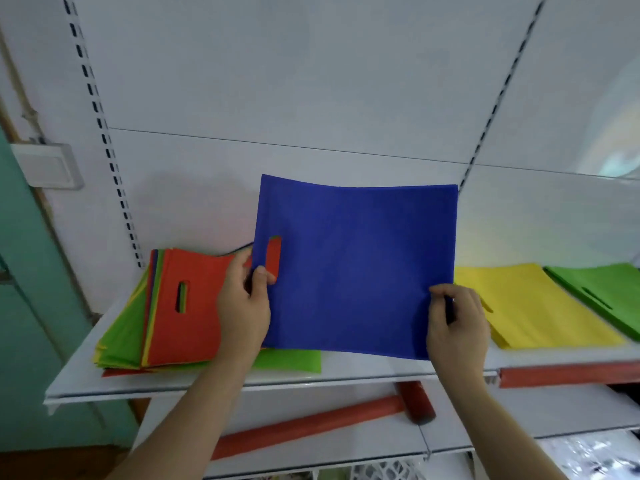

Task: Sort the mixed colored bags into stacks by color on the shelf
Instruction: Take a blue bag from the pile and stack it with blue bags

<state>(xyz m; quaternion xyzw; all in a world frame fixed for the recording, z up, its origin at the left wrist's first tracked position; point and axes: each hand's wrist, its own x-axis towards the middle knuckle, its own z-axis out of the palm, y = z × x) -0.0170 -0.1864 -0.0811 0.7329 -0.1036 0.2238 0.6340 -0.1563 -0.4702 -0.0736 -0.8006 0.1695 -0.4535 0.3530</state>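
White shelf (346, 374): blue bag (356, 268) held up, left hand (242, 306) pinching its handle edge, right hand (453, 323) pinching the opposite edge. Mixed pile (166, 313) left of grip; yellow stack (540, 303), green stack (602, 289) right.

A red mallet (332, 422) is lying diagonally on the lower shelf (485, 414). Left of the mallet, a white wall box (48, 165) is sitting beside the perforated upright (104, 133).

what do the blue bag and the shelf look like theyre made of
Blue bag: probably non-woven fabric, matte; it bows softly while held up and shows no shine. Shelf: likely white painted metal, smooth with a slight sheen and thin, crisp edges, though that look leaves it open.
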